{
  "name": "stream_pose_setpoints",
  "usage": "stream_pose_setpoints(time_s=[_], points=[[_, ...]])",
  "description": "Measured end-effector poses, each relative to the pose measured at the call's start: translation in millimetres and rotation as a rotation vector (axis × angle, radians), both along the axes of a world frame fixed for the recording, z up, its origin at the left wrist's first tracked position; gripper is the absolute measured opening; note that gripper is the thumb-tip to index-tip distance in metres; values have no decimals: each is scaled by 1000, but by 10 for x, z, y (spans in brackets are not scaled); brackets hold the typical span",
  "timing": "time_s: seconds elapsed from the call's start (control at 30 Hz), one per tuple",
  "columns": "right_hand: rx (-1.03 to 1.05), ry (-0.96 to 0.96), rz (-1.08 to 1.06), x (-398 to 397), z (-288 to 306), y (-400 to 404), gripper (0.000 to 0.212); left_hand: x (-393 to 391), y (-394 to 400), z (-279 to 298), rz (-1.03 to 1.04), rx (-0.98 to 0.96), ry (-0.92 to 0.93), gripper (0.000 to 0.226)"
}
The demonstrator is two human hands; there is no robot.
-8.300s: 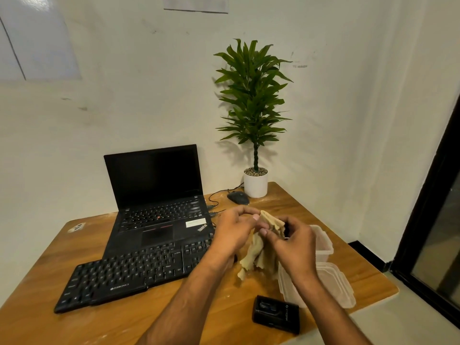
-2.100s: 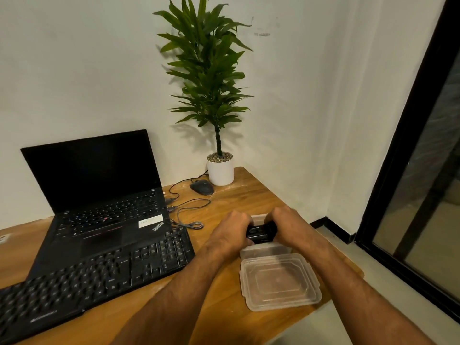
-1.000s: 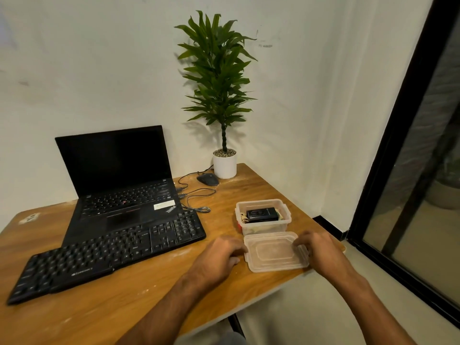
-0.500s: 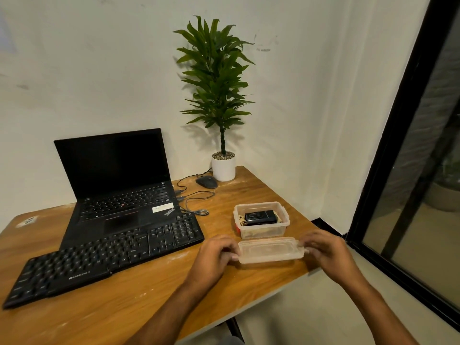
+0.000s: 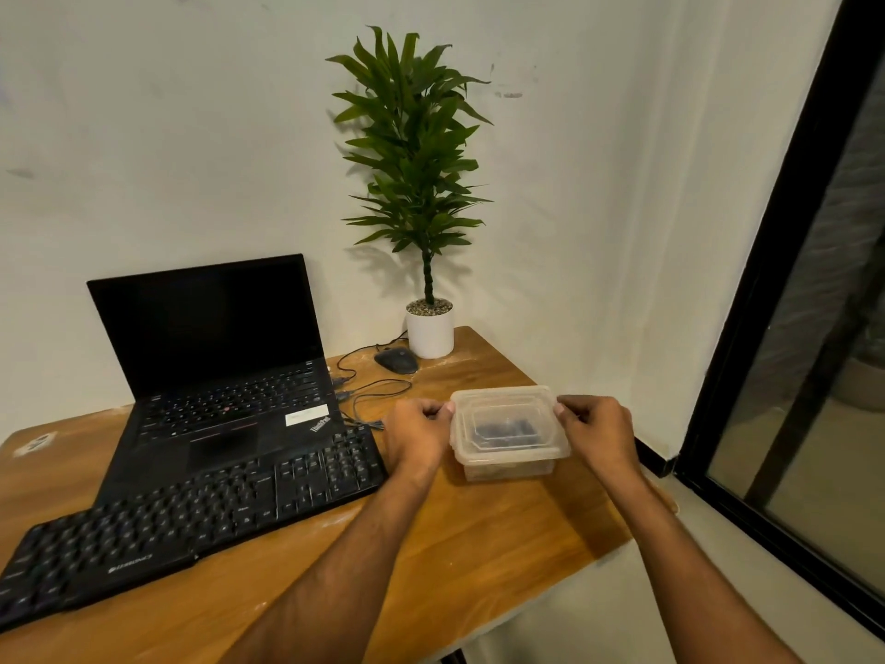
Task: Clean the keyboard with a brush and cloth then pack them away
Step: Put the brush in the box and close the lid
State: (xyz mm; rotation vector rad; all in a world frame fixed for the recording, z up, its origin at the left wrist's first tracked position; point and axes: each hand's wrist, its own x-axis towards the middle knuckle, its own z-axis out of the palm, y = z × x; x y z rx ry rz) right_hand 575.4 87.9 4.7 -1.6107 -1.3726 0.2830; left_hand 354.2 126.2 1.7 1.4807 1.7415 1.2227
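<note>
Lid (image 5: 506,414): light, flexible; pinched at its short edges.
Fingers: left hand (image 5: 417,433) and right hand (image 5: 595,429) pinch lid over container (image 5: 508,467).

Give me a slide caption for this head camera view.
Both hands, left hand and right hand, hold the lid on the plastic container beside the keyboard.

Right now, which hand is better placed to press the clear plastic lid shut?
Neither clearly: left hand and right hand each pinch one end of the clear plastic lid, which sits on the container.
</note>
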Motion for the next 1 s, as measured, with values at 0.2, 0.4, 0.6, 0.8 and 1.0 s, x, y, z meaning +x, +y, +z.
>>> stream_pose_setpoints(time_s=[0.2, 0.4, 0.6, 0.8, 1.0], points=[[-183, -175, -70, 3, -115, 267, 26, 107, 206, -9, -11, -75, 111, 12], [-293, -196, -67, 16, -182, 390, 23, 128, 283, -164, 23, -139, 166, 4], [-342, -102, -42, 54, -209, 469, 26, 133, 321, -229, 64, -227, 16, 17], [-505, 483, -37, 103, -241, 464, 21, 162, 216, -218, 21, -76, 177, 15], [-524, 633, -54, 124, -226, 431, 27, 284, 46, -247, -283, 193, 494, 30]])
